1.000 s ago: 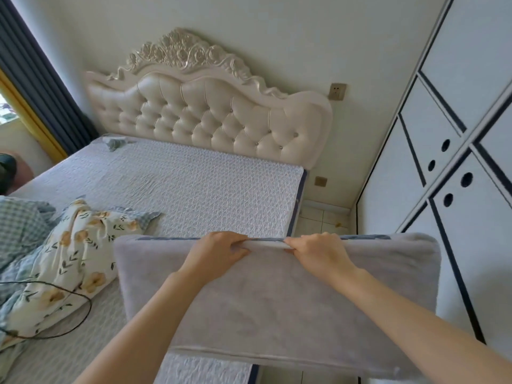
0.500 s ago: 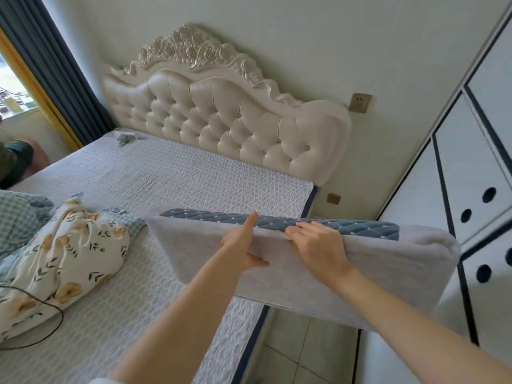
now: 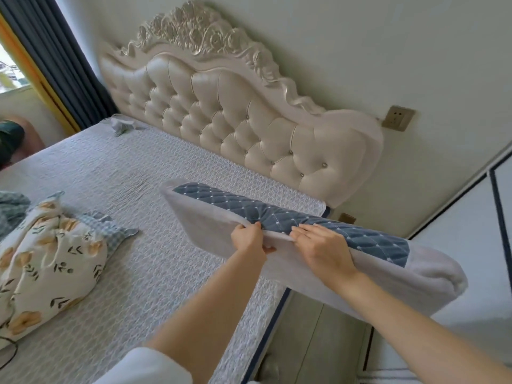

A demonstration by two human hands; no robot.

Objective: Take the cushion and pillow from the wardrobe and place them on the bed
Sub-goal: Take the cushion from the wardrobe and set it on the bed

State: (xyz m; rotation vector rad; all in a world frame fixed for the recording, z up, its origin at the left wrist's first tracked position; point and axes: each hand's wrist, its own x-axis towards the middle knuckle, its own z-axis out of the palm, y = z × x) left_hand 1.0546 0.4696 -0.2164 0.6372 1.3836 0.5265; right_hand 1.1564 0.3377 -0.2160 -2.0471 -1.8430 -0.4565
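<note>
I hold a long flat cushion (image 3: 410, 275), grey fleece with a blue quilted top, level above the bed's right edge. My left hand (image 3: 248, 238) and my right hand (image 3: 324, 250) both grip its near long edge, close together. The cushion's left end hangs over the grey quilted bed (image 3: 116, 184); its right end juts out over the floor gap beside the wardrobe (image 3: 471, 234). A floral pillow (image 3: 47, 264) lies on the bed at the left.
The tufted cream headboard (image 3: 243, 117) stands against the wall behind the bed. A checked blanket (image 3: 11, 209) and a black cable (image 3: 8, 353) lie at the left edge. A small crumpled cloth (image 3: 122, 126) sits near the headboard. Dark curtains (image 3: 61, 56) hang at the far left.
The cushion has tipped from upright to nearly flat and moved left over the bed. My left hand let go for a moment and grips the edge again.
</note>
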